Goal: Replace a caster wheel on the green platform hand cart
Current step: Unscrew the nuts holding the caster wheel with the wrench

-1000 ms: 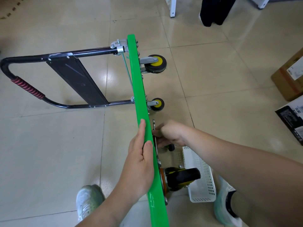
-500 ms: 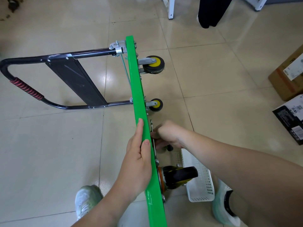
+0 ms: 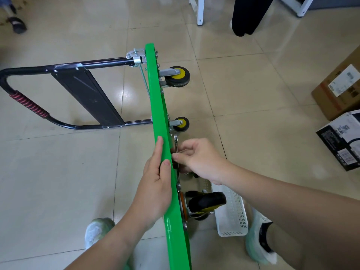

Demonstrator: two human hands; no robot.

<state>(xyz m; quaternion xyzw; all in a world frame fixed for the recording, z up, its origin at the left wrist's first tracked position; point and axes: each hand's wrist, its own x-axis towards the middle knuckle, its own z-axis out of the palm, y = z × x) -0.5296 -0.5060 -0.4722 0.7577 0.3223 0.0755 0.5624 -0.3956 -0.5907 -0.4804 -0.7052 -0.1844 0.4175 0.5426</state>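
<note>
A: Where's the left hand [image 3: 155, 184]?
B: In from 6 o'clock, fingers straight toward 12, pressed along the edge of the green platform [image 3: 155, 94].
A: And the right hand [image 3: 198, 158]?
B: Forearm from 4 o'clock, fingers curled, pinching a wrench [image 3: 176, 142].

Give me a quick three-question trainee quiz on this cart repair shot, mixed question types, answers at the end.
1. True or false: the green platform stands on its edge.
2. Which hand rests on the platform's rim? A: left hand. B: right hand.
3. Fill in: the right hand grips a silver ___.
Key: 1 true; 2 A; 3 wrench.
</note>
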